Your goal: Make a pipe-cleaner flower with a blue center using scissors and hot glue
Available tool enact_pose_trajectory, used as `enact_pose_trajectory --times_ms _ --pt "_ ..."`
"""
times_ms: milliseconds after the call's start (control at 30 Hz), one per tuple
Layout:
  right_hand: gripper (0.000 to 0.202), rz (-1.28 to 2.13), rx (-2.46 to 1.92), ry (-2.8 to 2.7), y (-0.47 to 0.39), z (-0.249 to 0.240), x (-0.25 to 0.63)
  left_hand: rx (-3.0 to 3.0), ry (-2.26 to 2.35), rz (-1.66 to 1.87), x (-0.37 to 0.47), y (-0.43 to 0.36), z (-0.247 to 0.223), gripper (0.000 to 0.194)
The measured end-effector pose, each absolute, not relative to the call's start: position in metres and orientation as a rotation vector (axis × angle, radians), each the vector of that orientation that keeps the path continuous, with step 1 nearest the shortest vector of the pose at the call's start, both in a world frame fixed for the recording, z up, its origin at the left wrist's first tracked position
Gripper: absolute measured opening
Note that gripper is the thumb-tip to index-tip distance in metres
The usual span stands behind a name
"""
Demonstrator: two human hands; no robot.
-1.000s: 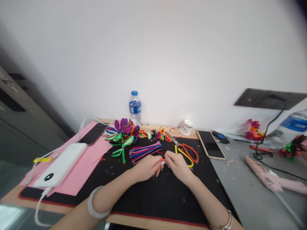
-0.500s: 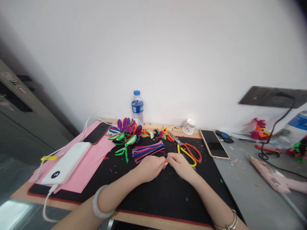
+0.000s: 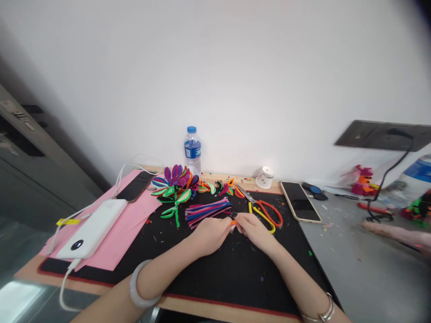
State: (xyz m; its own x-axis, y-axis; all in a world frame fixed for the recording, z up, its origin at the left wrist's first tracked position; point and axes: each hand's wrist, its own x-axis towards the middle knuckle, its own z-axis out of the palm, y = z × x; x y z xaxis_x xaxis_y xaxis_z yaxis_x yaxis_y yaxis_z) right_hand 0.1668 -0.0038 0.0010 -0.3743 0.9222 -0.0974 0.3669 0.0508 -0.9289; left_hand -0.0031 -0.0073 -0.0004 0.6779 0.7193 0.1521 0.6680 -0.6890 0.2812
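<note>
My left hand (image 3: 213,234) and my right hand (image 3: 253,229) meet over the black mat (image 3: 232,278), fingers pinched together. Between the fingertips shows a small orange pipe cleaner piece (image 3: 233,223), mostly hidden by the fingers. Just beyond my left hand lies a bundle of pink, purple and blue pipe cleaners (image 3: 207,211). Scissors with red and yellow handles (image 3: 271,213) rest beside my right hand, blades pointing away to the left. Pipe cleaner flowers and leaves (image 3: 175,190) are piled at the back left, and several small leaf-shaped loops (image 3: 224,187) lie behind the bundle.
A water bottle (image 3: 192,150) and a paper cup (image 3: 265,177) stand by the wall. Left are pink sheets (image 3: 116,242), a white power bank (image 3: 94,229) and a dark phone (image 3: 136,186). Another phone (image 3: 301,202) lies right. Another person's hand (image 3: 387,231) is at the far right.
My hands stay together, with slightly more of the orange piece showing between the fingers. At the far right, the other person's hand has moved and is blurred.
</note>
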Motion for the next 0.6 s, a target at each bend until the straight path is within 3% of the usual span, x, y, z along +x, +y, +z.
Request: enact_pose_trajectory --times_ms 600 --pt "0.023 1.308 -1.305 -1.748 -0.0041 -0.0040 0.1637 2.788 1.079 0.299 -0.0037 -0.0068 -0.0042 0.020"
